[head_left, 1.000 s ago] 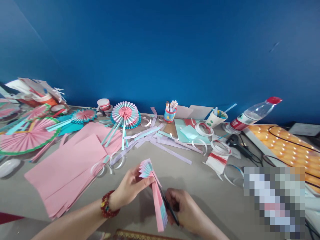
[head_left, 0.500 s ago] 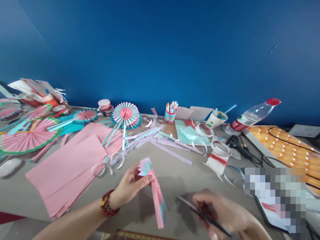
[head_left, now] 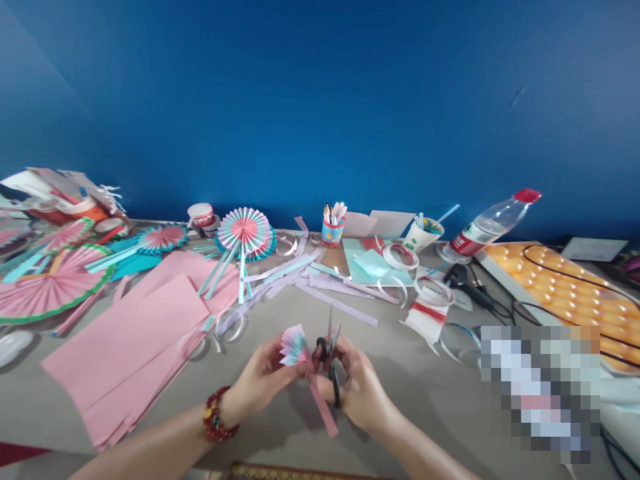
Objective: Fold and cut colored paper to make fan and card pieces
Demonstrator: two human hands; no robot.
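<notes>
Between my hands is a strip of pleated paper (head_left: 296,348), pink with blue and lilac folds, its upper end fanned out. My left hand (head_left: 265,375) pinches it near the middle. A pair of scissors (head_left: 332,347) with black handles sits in my right hand (head_left: 357,383), blades pointing up and slightly parted. The right fingertips are close to the strip's middle; whether they touch it I cannot tell. Below them the pink lower end of the strip hangs down toward the table.
Pink sheets (head_left: 125,347) lie at left beside finished paper fans (head_left: 245,230). Lilac strips (head_left: 335,307) and tape rolls (head_left: 400,257) are spread behind my hands. At right stand a plastic bottle (head_left: 490,227), a glue gun (head_left: 467,287) and an orange lit panel (head_left: 560,293).
My right hand swung out to the right with the scissors, then came back to the pleated strip, the blades now pointing up. The left hand keeps its hold. The view has shifted slightly.
</notes>
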